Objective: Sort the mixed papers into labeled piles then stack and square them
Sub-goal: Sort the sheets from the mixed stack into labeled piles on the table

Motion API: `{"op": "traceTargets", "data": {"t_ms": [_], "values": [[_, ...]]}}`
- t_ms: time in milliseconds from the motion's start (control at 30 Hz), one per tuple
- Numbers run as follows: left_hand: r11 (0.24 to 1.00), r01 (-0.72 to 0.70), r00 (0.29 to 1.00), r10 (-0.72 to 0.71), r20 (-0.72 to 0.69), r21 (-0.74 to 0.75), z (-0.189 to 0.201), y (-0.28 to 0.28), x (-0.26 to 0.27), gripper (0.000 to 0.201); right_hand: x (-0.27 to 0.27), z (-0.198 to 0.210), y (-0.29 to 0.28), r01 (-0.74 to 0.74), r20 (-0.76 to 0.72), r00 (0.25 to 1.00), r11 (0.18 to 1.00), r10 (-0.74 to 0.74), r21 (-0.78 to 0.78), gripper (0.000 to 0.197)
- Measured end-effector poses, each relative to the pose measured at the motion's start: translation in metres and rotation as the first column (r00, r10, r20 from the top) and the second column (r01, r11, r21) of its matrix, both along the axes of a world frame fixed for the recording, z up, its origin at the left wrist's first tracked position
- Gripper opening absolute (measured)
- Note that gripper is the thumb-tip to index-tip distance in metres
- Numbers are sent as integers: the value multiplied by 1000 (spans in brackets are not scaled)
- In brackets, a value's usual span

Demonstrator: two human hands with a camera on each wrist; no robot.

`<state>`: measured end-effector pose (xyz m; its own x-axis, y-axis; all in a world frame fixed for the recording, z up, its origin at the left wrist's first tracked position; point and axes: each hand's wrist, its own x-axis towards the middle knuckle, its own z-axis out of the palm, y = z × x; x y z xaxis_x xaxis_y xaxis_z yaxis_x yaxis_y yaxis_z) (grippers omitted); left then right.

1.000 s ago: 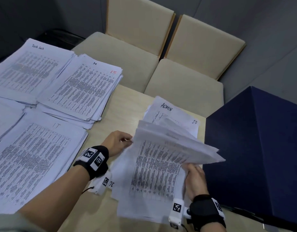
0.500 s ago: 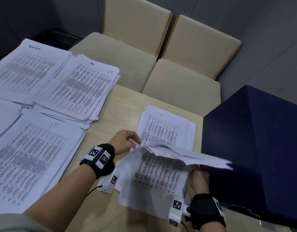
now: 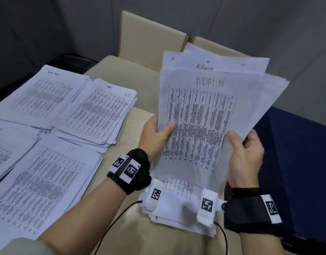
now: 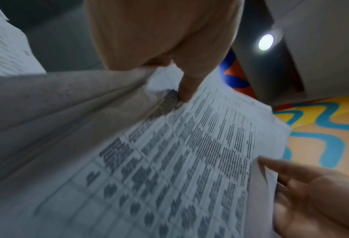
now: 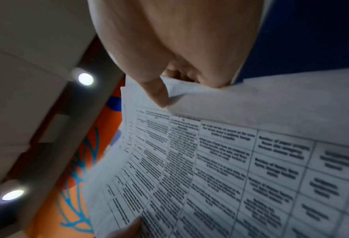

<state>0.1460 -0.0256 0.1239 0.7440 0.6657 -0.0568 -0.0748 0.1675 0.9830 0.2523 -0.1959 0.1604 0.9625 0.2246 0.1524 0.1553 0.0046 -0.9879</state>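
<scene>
A sheaf of printed sheets labelled ADMIN [image 3: 204,115] stands upright above the table, its top edges uneven. My left hand [image 3: 156,133] grips its left edge, thumb on the front page. My right hand [image 3: 245,148] grips the right edge, thumb on the front and fingers curled behind. The left wrist view shows the left thumb on the printed sheets [image 4: 189,153]. In the right wrist view the right thumb presses the same sheaf [image 5: 220,161]. Another pile of papers [image 3: 176,205] lies flat on the table under my wrists.
On the left of the table [image 3: 136,115] lie sorted piles: an IT pile [image 3: 42,183], a pile marked 15 in red [image 3: 97,115], and one at the far left [image 3: 40,94]. A dark blue box [image 3: 296,162] stands at right. Two beige chairs [image 3: 151,37] stand behind.
The sheaf was being lifted and flipped off the table pile; now both hands hold it raised and upright, with the ADMIN page facing me.
</scene>
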Motion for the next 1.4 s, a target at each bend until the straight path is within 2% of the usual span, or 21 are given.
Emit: {"op": "traceTargets", "data": {"t_ms": [33,133,200,267,300,433,500,567,633,700,767,833,900,1033,1100,1200,1267,1333,1400], "values": [[999,-33,999,33,17,23,5,-1,1,31,-3,6,2,26,39,999,999,-27,37,19],[977,-78,996,70,47,198,7,-2,-1,57,-12,2,2,87,74,993,991,-95,106,13],[972,-92,994,78,72,217,3,-5,-4,68,-18,-17,0,92,22,995,991,-95,98,32],[970,-96,995,86,54,223,-1,-9,-3,61,-23,-37,-3,72,-20,997,997,-71,40,50],[970,-98,995,88,51,223,-3,-11,-2,53,-23,-46,-5,58,-35,998,998,-59,-5,49],[961,-135,989,114,98,242,-2,-19,4,31,-16,-60,-9,41,-102,993,995,-50,-92,23],[958,-168,981,139,139,232,3,-24,5,27,-14,-57,-9,54,-71,996,997,-58,-49,27],[961,-216,971,193,143,173,6,-22,6,31,-11,-61,-10,51,-71,996,999,-51,-6,34],[972,-180,983,172,66,151,-2,-16,7,33,-9,-73,-12,-23,-99,995,996,14,-83,33],[981,-64,991,84,-101,181,-23,-6,2,35,-7,-87,-15,-92,-139,988,974,63,-207,23],[983,37,973,6,-233,180,-40,-2,-8,36,-3,-92,-17,-108,-154,986,961,70,-254,32],[987,68,964,-27,-263,148,-49,-1,-20,34,-1,-86,-12,-135,-150,983,973,107,-187,30],[989,54,966,-17,-257,138,-51,-2,-29,23,-3,-81,-2,-211,-164,967,973,194,-96,27],[973,-76,956,133,-260,219,-52,0,-45,7,-19,-87,29,-324,-230,930,936,288,-135,38],[960,-149,943,210,-257,236,-47,7,-62,13,-27,-94,43,-305,-246,933,942,264,-144,36],[971,-201,946,226,-232,127,-39,27,-106,23,-48,-101,63,-310,-310,914,944,262,-115,31],[987,-122,922,153,-356,108,-41,45,-142,34,-65,-102,80,-326,-414,862,945,292,-11,31],[983,-15,840,111,-532,181,-51,64,-177,31,-83,-101,100,-362,-507,783,927,360,99,28],[976,-49,811,164,-561,214,-59,83,-213,32,-99,-105,120,-436,-542,719,890,435,136,15]]}}
